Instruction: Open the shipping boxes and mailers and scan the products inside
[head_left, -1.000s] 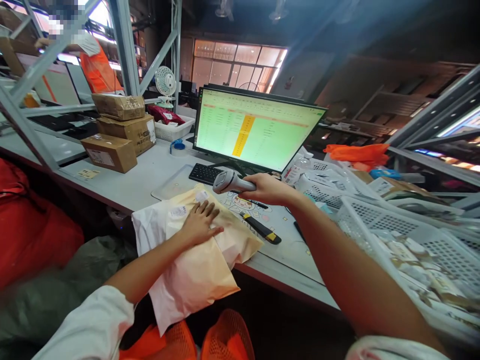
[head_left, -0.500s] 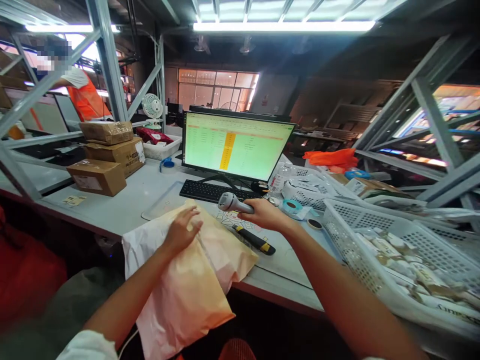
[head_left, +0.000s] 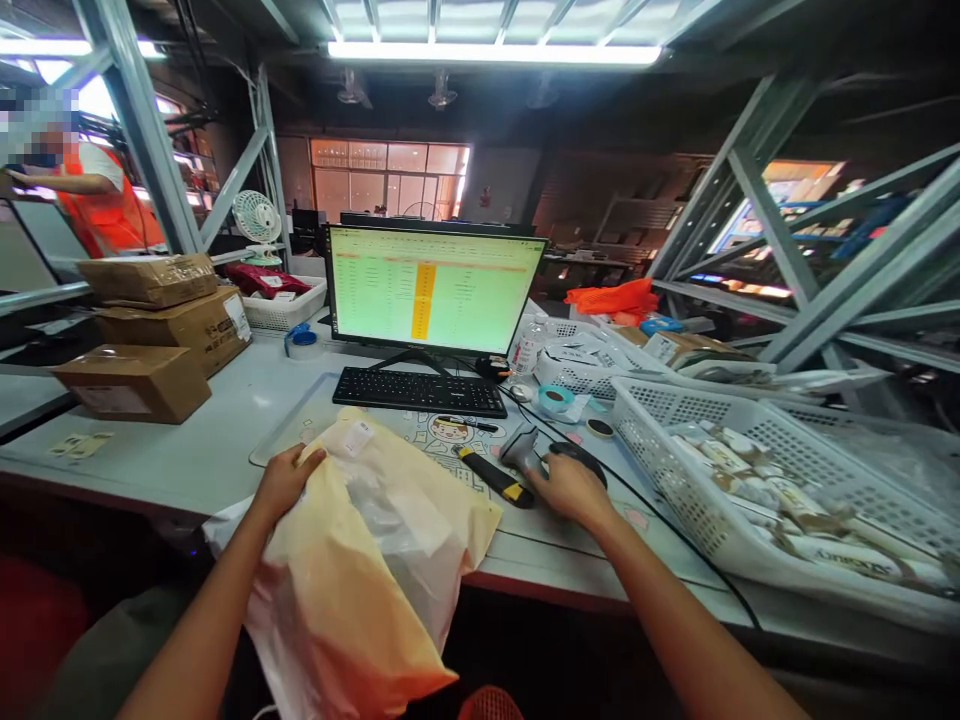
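My left hand point(head_left: 289, 485) pinches the upper left edge of a pale yellow and white plastic mailing bag point(head_left: 360, 560), which hangs over the desk's front edge. A small white label point(head_left: 357, 438) shows near the bag's top. At the right, my right hand point(head_left: 574, 488) is closed around the handle of a grey barcode scanner point(head_left: 519, 446), low over the desk; the fingers are partly hidden. Right beside that hand is a black rounded object point(head_left: 581, 458), probably a mouse. A black and yellow utility knife point(head_left: 495, 476) lies between the bag and the scanner.
A monitor point(head_left: 435, 290) and black keyboard point(head_left: 420, 390) stand behind the bag. Cardboard boxes point(head_left: 135, 385) are stacked at left. A white basket point(head_left: 675, 490) of small packages fills the right side. A black cable point(head_left: 675, 535) crosses the desk. A person in an orange vest point(head_left: 112, 200) is far left.
My right hand has lowered the scanner to the right, beside the knife. My left hand has gone from lying on the bag to gripping its left edge, and the label is now uncovered.
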